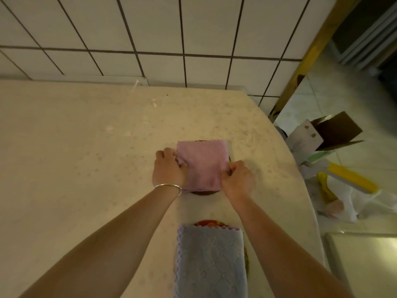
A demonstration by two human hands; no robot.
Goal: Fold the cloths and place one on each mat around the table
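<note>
A folded pink cloth [203,164] lies on a dark round mat [203,192], of which only slivers show at the near edge and the right side. My left hand [168,168] grips the cloth's left edge, a silver bangle on the wrist. My right hand [237,178] pinches the cloth's near right corner. Closer to me, a folded light-blue cloth [211,261] with a scalloped hem covers a second round mat [207,223] with a red pattern, visible only at its far rim.
The cream table [86,136] curves away on the right and stands against a white tiled wall [150,35]. On the floor to the right lie an open cardboard box [335,131], plastic bags with yellow items [352,181], and a white appliance top [365,261].
</note>
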